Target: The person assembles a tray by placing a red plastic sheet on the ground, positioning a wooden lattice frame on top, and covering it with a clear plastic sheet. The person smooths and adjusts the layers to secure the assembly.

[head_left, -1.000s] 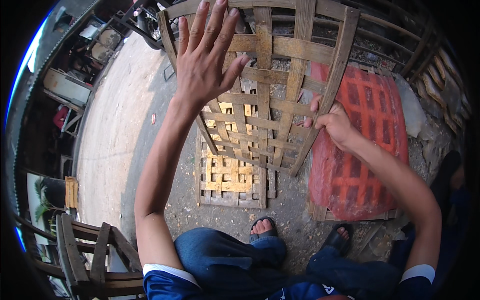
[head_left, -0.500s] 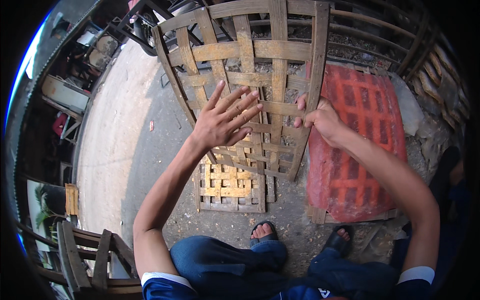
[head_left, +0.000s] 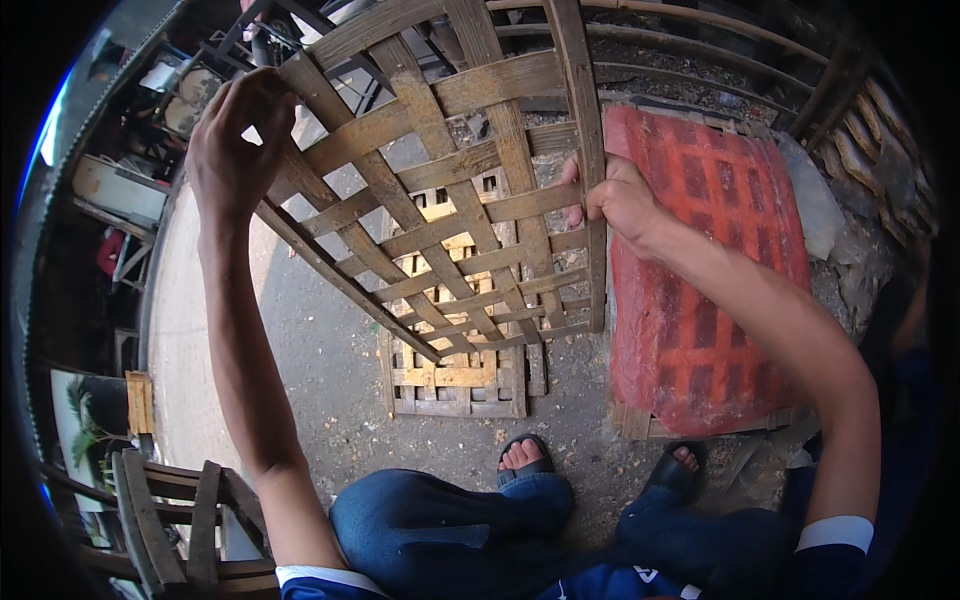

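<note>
A wooden lattice rack [head_left: 425, 100], woven from flat slats inside a frame, stands tilted up in front of me. My left hand [head_left: 240, 135] is closed at its left side rail near the upper corner; part of the fingers is hidden. On the opposite rail my right hand [head_left: 612, 200] is wrapped round the wood, with fingertips showing through the lattice. Below and behind the raised rack, a second lattice rack [head_left: 460, 405] lies flat on the ground, yellowish residue on its slats.
To the right, a red translucent sheet [head_left: 715, 280] covers slatted racks on the ground. Wooden rails [head_left: 700, 60] run along the back. A slatted wooden piece [head_left: 185, 520] stands at lower left. My sandalled feet [head_left: 522, 455] are near the flat rack.
My left hand has gone from spread open before the lattice to closed at its left rail. The rack has swung, its upper left corner coming left and nearer.
</note>
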### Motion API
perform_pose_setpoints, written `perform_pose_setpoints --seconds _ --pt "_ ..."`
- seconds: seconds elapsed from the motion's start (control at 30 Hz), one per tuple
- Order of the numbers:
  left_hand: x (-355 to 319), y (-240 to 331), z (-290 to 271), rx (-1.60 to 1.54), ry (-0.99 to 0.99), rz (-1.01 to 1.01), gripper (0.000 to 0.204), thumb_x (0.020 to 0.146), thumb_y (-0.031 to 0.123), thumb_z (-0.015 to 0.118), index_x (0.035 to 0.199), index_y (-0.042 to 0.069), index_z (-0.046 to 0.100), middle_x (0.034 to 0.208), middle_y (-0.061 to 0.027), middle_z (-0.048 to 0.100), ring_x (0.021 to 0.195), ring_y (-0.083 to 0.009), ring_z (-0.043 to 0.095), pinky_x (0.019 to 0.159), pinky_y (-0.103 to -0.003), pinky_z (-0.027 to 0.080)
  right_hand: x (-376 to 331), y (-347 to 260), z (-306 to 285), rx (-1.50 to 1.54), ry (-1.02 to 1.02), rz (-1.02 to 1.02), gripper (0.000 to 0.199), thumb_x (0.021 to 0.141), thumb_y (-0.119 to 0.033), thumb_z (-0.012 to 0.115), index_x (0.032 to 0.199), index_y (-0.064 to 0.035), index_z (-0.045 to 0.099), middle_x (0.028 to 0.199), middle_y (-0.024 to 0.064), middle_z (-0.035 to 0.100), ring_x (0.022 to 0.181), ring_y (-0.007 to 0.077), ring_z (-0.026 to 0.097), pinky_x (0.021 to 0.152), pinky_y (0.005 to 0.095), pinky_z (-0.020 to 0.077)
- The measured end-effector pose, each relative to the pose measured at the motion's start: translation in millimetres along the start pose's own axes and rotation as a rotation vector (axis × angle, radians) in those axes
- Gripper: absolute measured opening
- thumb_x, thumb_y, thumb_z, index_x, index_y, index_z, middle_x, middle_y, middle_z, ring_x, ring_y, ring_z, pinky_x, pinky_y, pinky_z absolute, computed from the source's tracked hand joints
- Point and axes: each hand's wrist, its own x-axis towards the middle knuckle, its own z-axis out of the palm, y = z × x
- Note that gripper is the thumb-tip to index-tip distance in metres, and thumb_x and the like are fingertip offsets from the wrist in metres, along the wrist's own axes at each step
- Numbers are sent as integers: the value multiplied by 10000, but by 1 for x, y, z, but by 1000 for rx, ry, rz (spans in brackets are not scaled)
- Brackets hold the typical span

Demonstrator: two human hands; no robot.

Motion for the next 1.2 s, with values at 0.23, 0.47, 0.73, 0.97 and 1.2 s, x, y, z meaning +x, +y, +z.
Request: perform_pose_setpoints --seconds 0.23,0.47,0.73,0.97,1.2 --pt "0 61 -86 277 -218 -277 201 961 271 701 1078 109 723 920 -57 755 793 -199 729 708 -336 538 36 -8 4 -526 317 -497 450 853 -77 639 1289 -48 532 1221 163 600 1146 275 613 983 411 489" --pt "14 105 -144 102 -495 -416 283 1010 221 647 1202 26 718 720 -45 673 568 -61 579 519 -250 418 -4 -10 35 -754 32 -650 426 904 -251 731 1254 -62 579 1190 108 564 1126 254 579 990 384 472" --pt "30 113 -125 70 -468 -392 321 1012 247 642 1255 48 706 724 -41 670 548 -53 543 508 -257 414 28 -5 52 -731 -19 -662 462 867 -359 772 1243 -107 675 967 89 594 875 256 638 779 405 515" --pt "19 107 -131 133 -446 -359 312 1016 241 651 1276 78 706 847 -28 712 583 -42 541 512 -236 410 41 -7 53 -807 -66 -692 302 871 -313 752 1098 -114 748 927 93 586 837 279 636 737 407 508" --pt "9 92 -127 101 -423 -471 314 1018 267 649 1271 93 711 725 18 641 548 -21 466 487 -218 356 50 1 60 -779 -106 -815 239 921 -233 704 1103 -81 736 892 87 580 816 263 634 737 400 507"
